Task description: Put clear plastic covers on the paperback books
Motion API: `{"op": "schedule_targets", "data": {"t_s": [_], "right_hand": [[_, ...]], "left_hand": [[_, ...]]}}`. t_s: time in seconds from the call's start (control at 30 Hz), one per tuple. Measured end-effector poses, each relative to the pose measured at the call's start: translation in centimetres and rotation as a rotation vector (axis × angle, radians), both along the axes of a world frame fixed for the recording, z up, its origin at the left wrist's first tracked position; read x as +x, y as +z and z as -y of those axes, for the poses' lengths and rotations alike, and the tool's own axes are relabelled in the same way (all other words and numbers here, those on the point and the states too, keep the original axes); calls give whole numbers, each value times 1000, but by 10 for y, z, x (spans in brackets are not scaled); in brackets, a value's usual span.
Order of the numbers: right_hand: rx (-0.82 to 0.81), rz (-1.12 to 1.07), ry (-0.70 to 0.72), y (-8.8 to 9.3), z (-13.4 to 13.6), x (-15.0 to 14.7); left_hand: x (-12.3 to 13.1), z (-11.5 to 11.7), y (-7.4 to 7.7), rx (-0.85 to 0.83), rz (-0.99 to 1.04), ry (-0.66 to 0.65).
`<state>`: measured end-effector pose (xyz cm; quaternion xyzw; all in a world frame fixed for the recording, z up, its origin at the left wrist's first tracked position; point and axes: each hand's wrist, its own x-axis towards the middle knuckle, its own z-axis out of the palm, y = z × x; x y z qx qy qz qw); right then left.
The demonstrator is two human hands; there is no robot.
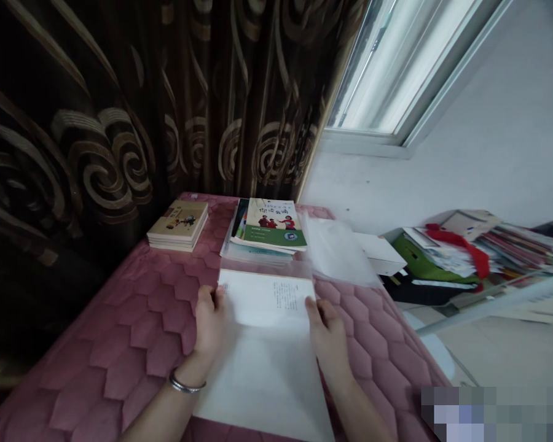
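Observation:
A thin white book [251,301] with printed text on its right part lies in front of me. A translucent plastic book cover [262,380] stretches from beyond its far edge toward me. My left hand [209,322] pinches the left edge of the book and cover, a silver bangle [187,385] on its wrist. At the right edge, my right hand [326,328] grips the same book and cover between thumb and fingers. Whether the book sits inside the plastic or on top of it, I cannot tell.
Beyond the book stand a pile of books [274,227] and, to its left, a small stack [179,224]. More clear plastic sheets [338,248] and a white box [380,253] lie right. Pink quilted cloth [161,319] covers the table. Papers and bags [442,258] crowd a shelf.

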<state>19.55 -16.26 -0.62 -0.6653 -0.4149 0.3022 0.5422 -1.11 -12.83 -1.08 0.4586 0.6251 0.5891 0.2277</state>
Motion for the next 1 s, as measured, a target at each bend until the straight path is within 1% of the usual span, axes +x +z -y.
{"op": "schedule_targets", "data": {"t_s": [0.07,0.13,0.3,0.4,0.47,0.53,0.73,0.83,1.0], "right_hand": [[-9,-12,15,3,2,0],[1,13,-9,2,2,0],[4,133,-58,-9,-1,-4],[21,167,-81,-12,-2,-6],[39,159,-85,-11,-1,-7],[54,130,-88,-10,0,-8],[51,49,-97,-12,1,-9],[56,25,-96,-12,1,-9],[51,-4,-93,-9,3,-11]], "left_hand": [[0,0,-2,-12,-3,-14],[0,-1,-2,-27,-7,-17],[-1,-1,-1,-36,21,6],[-3,-2,-2,-67,100,-47],[-5,-2,-3,-84,158,-100],[-6,-3,-3,-83,198,-125],[-7,-6,-3,-83,214,-96],[-7,-7,-3,-78,254,-105],[-4,-7,-5,-37,351,-60]]}}
